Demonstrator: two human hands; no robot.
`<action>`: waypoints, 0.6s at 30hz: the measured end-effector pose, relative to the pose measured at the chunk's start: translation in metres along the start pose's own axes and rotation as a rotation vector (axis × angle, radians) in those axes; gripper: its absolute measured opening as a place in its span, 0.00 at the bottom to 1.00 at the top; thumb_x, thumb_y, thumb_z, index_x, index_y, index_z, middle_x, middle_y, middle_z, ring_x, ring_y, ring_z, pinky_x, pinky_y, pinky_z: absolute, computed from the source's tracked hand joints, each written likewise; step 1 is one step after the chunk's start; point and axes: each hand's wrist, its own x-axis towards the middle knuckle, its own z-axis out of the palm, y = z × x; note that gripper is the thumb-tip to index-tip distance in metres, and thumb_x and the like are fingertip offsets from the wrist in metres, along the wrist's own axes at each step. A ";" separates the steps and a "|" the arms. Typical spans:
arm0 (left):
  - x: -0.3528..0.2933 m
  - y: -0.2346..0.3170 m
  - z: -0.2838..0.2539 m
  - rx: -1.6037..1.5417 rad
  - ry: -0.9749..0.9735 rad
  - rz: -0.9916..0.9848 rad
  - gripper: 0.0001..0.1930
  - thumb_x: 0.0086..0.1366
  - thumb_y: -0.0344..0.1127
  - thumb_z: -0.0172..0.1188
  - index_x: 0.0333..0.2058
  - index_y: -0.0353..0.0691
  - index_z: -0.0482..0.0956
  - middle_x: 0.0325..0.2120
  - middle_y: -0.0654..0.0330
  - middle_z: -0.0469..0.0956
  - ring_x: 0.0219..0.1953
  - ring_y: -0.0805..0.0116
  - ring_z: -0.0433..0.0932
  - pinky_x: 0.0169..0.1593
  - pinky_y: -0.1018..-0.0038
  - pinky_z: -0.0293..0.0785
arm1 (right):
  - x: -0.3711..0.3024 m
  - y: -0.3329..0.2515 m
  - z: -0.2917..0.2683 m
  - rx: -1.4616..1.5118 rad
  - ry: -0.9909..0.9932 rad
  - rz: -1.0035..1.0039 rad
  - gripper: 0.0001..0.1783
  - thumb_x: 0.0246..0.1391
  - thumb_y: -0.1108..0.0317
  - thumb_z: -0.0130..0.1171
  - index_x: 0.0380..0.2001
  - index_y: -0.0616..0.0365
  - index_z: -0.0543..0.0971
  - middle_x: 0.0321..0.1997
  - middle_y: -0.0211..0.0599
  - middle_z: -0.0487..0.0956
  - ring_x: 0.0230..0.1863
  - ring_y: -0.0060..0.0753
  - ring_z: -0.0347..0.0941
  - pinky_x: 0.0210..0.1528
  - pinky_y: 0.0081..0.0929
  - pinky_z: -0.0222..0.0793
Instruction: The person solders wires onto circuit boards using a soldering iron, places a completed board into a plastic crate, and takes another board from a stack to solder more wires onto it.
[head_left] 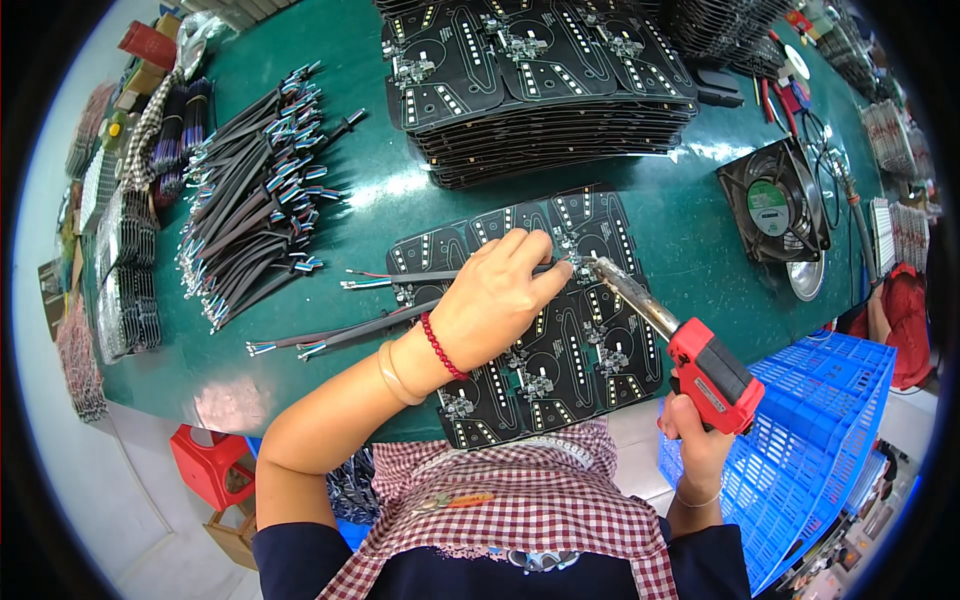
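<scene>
A panel of black circuit boards [548, 345] lies on the green table in front of me. My left hand [500, 300] rests over it, thumb and fingers pinched on a dark-sleeved cable [425, 275] whose far end meets the panel's upper right part. The loose wire ends stick out to the left. My right hand [693, 440] grips a red and black soldering gun [712, 372]. Its metal tip points at the board right beside my left fingertips; whether it touches is too small to tell. More cables [375, 325] run out leftward from under my left wrist.
A tall stack of black board panels [540, 110] stands at the back. On the left lies a pile of dark cables [255, 200] with coloured wire ends. A black fan [772, 203] stands at the right. Blue plastic crates [800, 430] sit below the table's right edge, a red stool [210, 465] at lower left.
</scene>
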 end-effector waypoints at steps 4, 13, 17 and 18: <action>0.001 0.001 -0.002 0.005 -0.016 0.003 0.16 0.48 0.22 0.58 0.39 0.37 0.79 0.31 0.57 0.70 0.34 0.60 0.72 0.38 0.68 0.73 | -0.002 -0.003 0.002 0.038 0.008 0.035 0.13 0.55 0.77 0.52 0.44 0.69 0.71 0.16 0.30 0.68 0.15 0.19 0.62 0.20 0.21 0.62; 0.002 0.005 -0.001 0.048 -0.038 0.035 0.16 0.50 0.24 0.56 0.41 0.35 0.77 0.31 0.55 0.69 0.34 0.60 0.72 0.38 0.68 0.73 | -0.007 0.005 0.001 -0.153 -0.023 -0.015 0.09 0.56 0.76 0.55 0.40 0.68 0.72 0.16 0.29 0.69 0.16 0.19 0.64 0.20 0.21 0.62; 0.001 0.006 -0.004 0.038 -0.066 0.026 0.18 0.51 0.24 0.55 0.43 0.34 0.76 0.33 0.55 0.68 0.34 0.61 0.73 0.38 0.69 0.74 | -0.007 -0.006 0.007 -0.134 -0.003 0.030 0.08 0.56 0.75 0.55 0.39 0.68 0.72 0.16 0.30 0.69 0.16 0.19 0.64 0.20 0.20 0.61; 0.000 0.006 -0.004 0.040 -0.065 0.024 0.18 0.51 0.24 0.55 0.43 0.34 0.76 0.33 0.55 0.68 0.34 0.61 0.73 0.38 0.69 0.74 | -0.007 -0.010 0.010 -0.110 0.016 0.055 0.08 0.56 0.75 0.55 0.38 0.67 0.72 0.16 0.30 0.70 0.16 0.19 0.64 0.20 0.19 0.61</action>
